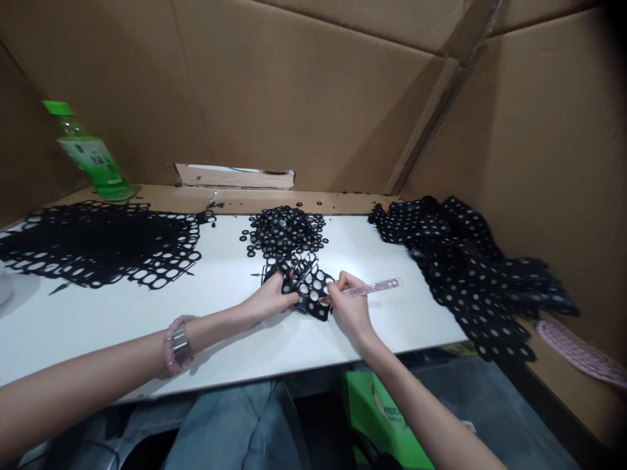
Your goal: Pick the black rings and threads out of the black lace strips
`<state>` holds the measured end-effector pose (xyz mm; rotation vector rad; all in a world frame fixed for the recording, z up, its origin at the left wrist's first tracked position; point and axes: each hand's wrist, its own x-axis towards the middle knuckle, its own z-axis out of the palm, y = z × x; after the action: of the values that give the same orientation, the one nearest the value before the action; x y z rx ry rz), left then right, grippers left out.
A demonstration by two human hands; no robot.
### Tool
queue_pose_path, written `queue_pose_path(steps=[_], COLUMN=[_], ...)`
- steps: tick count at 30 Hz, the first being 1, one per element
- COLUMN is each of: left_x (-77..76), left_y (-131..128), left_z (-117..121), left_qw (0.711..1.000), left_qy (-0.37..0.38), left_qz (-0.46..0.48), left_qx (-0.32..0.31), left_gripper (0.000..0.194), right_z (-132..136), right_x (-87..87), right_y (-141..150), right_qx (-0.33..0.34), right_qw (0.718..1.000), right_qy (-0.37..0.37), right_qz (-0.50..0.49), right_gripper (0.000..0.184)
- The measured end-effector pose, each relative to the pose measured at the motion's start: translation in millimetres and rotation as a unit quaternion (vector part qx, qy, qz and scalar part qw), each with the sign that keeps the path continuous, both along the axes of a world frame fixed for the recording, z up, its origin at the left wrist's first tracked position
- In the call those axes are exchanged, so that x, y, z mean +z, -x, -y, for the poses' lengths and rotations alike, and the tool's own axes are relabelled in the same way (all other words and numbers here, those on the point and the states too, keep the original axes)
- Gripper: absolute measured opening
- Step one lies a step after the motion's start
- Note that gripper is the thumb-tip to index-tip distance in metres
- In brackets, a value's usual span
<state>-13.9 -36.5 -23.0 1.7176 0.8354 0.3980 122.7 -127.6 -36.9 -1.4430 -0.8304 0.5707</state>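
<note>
Because the left hand pinches the perforated black sheet near the pink pen-like tool, pinched in the right hand, a slipping tip could jab a finger or tear thin webbing. Sheet: over the white tabletop, beside the ring pile; a sideways tug might scatter rings.
</note>
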Motion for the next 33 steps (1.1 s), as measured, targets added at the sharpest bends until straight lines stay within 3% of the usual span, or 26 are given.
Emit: queue_pose_path(steps=[5,9,12,17,22,26,33], left_x=[0.0,-0.1,3.2,4.5,-1.0,3.4,9.9], left_y=[1.7,-0.4,-2.7,-6.1,-5.4,-4.3,-4.5], left_z=[-1.0,-2.0,-1.5,-0.4,-0.7,2.2,5.8], left_qw=[0.991,0.989,0.986,0.978,0.973,0.967,0.963], left_qy=[-0.130,-0.134,-0.145,-0.172,-0.195,-0.206,-0.223], left_qz=[-0.031,-0.060,-0.073,-0.114,-0.117,-0.138,-0.145], left_qx=[-0.015,0.001,-0.028,-0.038,-0.047,-0.058,-0.054], left_gripper=[0.015,0.022,0.024,0.046,0.039,0.033,0.042], right_z=[7.7,7.6,5.8,4.1,5.0,5.0,5.1], right_x=[1.1,2.5,0.9,-2.0,0.5,-0.2,1.0], right_y=[-0.3,4.6,5.5,3.6,3.9,3.4,4.0], right_qx=[0.009,0.030,0.038,0.018,0.008,0.001,0.002], right_qw=[1.000,0.998,0.998,0.999,0.996,0.996,0.996], right_qy=[0.025,0.029,0.022,0.034,0.050,0.053,0.043], right_qz=[0.013,0.053,0.050,0.031,0.068,0.077,0.076], right_gripper=[0.029,0.029,0.030,0.029,0.027,0.027,0.027])
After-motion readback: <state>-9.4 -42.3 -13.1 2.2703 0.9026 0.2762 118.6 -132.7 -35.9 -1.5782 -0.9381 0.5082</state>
